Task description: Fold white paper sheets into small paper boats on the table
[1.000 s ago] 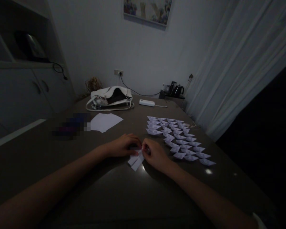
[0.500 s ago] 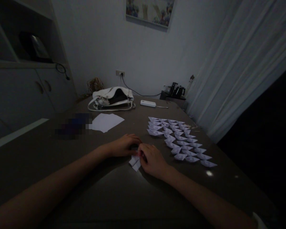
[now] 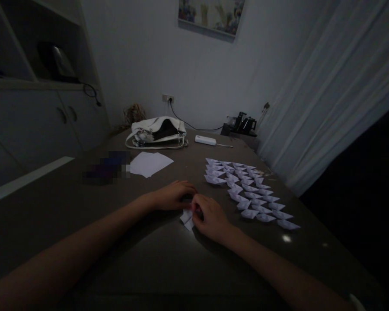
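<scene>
In a dim room with a pale wall (image 3: 132,56) at the far side and a sheer curtain (image 3: 324,90) on the right, a dark, smooth tabletop (image 3: 142,263) carries the work. The fingers meet at the near middle of it: those of the right hand (image 3: 211,219) are curled in and appear to pinch the far right part of a small folded paper (image 3: 187,219), while the left hand (image 3: 173,195) arches over from the left with its thumb at the paper's far edge; whether it grips or merely presses, I cannot tell. The paper lies against the table, its near end showing a seam down the middle, the rest hidden under the fingers. The step in hand looks like making a fold. To do it well, let the left hand anchor the paper so it cannot slide on the slick surface, line up the edges before pressing, and run a fingertip or nail firmly along each crease, as layers this small and thick will tend to spring back. Just right of the hands stand rows of paper boats (image 3: 215,180), near enough that the right elbow and wrist should stay low and inward; flat sheets (image 3: 151,163) lie farther off, to the left.
</scene>
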Available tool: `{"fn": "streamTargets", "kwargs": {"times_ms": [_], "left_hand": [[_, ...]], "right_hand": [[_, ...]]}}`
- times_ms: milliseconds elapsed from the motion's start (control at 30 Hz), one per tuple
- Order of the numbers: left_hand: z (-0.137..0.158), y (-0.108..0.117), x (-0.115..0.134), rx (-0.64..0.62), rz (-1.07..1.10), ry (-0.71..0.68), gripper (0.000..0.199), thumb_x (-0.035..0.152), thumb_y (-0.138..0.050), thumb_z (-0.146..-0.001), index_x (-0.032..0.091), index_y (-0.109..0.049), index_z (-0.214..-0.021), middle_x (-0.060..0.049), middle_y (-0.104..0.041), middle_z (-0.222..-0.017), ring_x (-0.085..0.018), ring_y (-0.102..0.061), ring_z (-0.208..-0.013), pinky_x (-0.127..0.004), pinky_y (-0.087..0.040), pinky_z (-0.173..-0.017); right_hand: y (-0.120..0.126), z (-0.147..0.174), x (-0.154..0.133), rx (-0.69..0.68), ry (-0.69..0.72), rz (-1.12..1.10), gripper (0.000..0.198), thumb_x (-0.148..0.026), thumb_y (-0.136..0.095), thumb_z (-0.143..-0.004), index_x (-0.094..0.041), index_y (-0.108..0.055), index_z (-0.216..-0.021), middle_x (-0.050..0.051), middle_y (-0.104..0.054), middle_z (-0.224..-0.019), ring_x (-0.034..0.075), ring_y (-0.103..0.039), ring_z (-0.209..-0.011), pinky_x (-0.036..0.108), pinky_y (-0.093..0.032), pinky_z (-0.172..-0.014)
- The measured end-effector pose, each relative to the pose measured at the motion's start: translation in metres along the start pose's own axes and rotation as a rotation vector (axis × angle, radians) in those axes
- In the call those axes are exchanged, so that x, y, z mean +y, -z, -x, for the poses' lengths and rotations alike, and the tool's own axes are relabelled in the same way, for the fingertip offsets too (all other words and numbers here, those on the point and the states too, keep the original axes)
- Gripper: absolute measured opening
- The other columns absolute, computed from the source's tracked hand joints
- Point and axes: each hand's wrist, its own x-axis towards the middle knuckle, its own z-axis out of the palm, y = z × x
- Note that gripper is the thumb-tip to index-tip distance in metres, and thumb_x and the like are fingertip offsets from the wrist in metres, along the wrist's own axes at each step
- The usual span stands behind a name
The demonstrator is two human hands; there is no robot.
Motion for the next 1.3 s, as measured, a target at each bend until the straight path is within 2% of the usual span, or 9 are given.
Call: {"fn": "streamTargets", "kwargs": {"times_ms": [300,533,700,833,1067,1167,1300], "left_hand": [[0.000,0.001,0.002,0.011,0.010,-0.011,0.023,0.020,-0.063,-0.084,0.018,-0.064,-0.108,-0.009,-0.065,-0.115,-0.025,-0.056,-0.111,-0.036,-0.041,-0.094],[0.000,-0.002,-0.005,0.017,0.019,-0.029,0.022,0.021,-0.063,-0.085,0.019,-0.064,-0.107,-0.007,-0.065,-0.114,-0.025,-0.056,-0.110,-0.036,-0.040,-0.095],[-0.001,-0.001,-0.003,0.022,0.019,-0.036,0.024,0.027,-0.065,-0.086,0.016,-0.063,-0.106,-0.009,-0.065,-0.111,-0.025,-0.057,-0.107,-0.037,-0.042,-0.093],[0.000,-0.001,-0.003,0.016,0.006,-0.025,0.027,0.029,-0.064,-0.087,0.017,-0.062,-0.110,-0.009,-0.064,-0.114,-0.026,-0.056,-0.109,-0.037,-0.041,-0.093],[0.000,-0.004,-0.008,0.023,0.035,-0.062,0.023,0.021,-0.063,-0.085,0.020,-0.064,-0.108,-0.007,-0.065,-0.116,-0.024,-0.056,-0.111,-0.034,-0.040,-0.096],[0.000,-0.002,-0.005,0.025,0.038,-0.047,0.022,0.024,-0.063,-0.086,0.019,-0.065,-0.108,-0.008,-0.065,-0.115,-0.024,-0.056,-0.110,-0.035,-0.040,-0.095],[0.000,-0.001,-0.002,0.018,0.058,-0.043,0.023,0.032,-0.063,-0.088,0.019,-0.066,-0.107,-0.007,-0.066,-0.112,-0.024,-0.056,-0.107,-0.035,-0.040,-0.093]], "right_hand": [[0.002,0.001,-0.008,-0.067,0.051,0.013,0.018,-0.018,-0.061,-0.076,-0.022,-0.045,-0.081,0.002,-0.061,-0.085,0.020,-0.055,-0.079,0.031,-0.034,-0.071],[0.003,0.002,-0.008,-0.048,0.115,-0.059,0.020,-0.025,-0.065,-0.079,-0.021,-0.045,-0.080,0.001,-0.060,-0.082,0.019,-0.053,-0.076,0.030,-0.034,-0.070],[0.008,-0.002,0.000,0.078,0.078,-0.099,0.013,-0.010,-0.054,-0.076,-0.021,-0.045,-0.078,0.000,-0.055,-0.075,0.016,-0.050,-0.069,0.028,-0.033,-0.065],[0.006,-0.002,0.003,0.020,0.071,-0.046,0.018,-0.008,-0.055,-0.070,-0.020,-0.047,-0.080,0.000,-0.056,-0.077,0.017,-0.051,-0.071,0.028,-0.033,-0.067],[0.000,0.003,-0.009,-0.064,0.114,-0.054,0.025,-0.028,-0.070,-0.074,-0.021,-0.047,-0.079,0.000,-0.059,-0.082,0.018,-0.053,-0.076,0.030,-0.035,-0.070],[0.005,-0.001,-0.004,0.004,0.098,-0.113,0.017,-0.026,-0.064,-0.080,-0.021,-0.049,-0.080,0.000,-0.058,-0.078,0.017,-0.053,-0.073,0.028,-0.036,-0.069],[0.018,-0.008,0.017,0.187,-0.050,-0.155,0.006,-0.019,-0.054,-0.085,-0.020,-0.050,-0.080,-0.001,-0.056,-0.072,0.015,-0.051,-0.064,0.026,-0.036,-0.061]]}}
